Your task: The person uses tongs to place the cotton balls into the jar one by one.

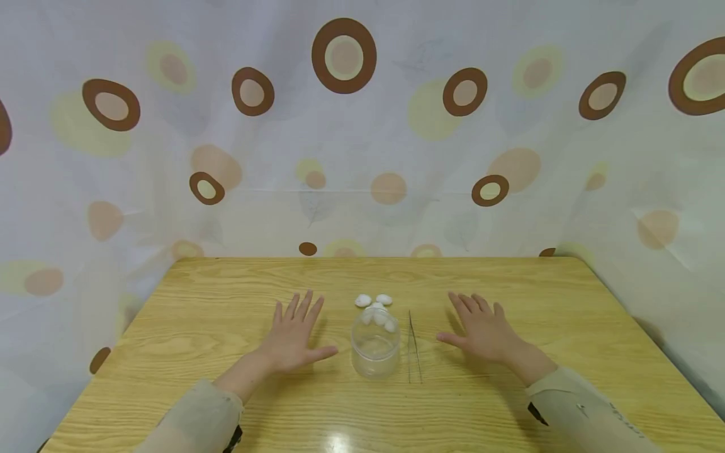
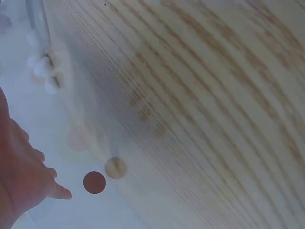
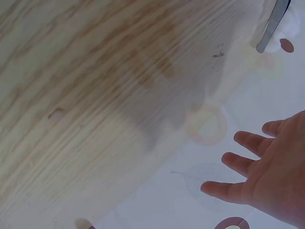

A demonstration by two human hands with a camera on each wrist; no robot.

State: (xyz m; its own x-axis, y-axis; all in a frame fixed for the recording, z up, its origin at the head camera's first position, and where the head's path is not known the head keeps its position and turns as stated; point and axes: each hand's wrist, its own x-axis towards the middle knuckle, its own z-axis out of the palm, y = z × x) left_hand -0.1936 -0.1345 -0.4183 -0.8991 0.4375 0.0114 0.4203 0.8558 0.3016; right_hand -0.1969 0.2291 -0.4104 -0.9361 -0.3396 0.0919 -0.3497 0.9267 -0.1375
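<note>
In the head view a clear, round jar (image 1: 376, 365) stands on the wooden table, between the two hands. Several white cotton balls (image 1: 363, 301) lie just behind it, some showing through its wall. Metal tweezers (image 1: 414, 352) rest to the right of the jar, tips apart toward the front. My left hand (image 1: 294, 340) is spread to the left of the jar, its thumb pointing at it. My right hand (image 1: 484, 330) is spread to the right of the tweezers. Both hands hold nothing. The right wrist view shows the tweezers' end (image 3: 269, 33) beyond the right hand (image 3: 271, 171).
The wooden table (image 1: 226, 283) runs back to a pale curtain (image 1: 362, 138) with brown and yellow circles, which also hangs along both sides. Light-coloured sleeves (image 1: 198, 415) cover both forearms. A bright light reflection lies at the table's front.
</note>
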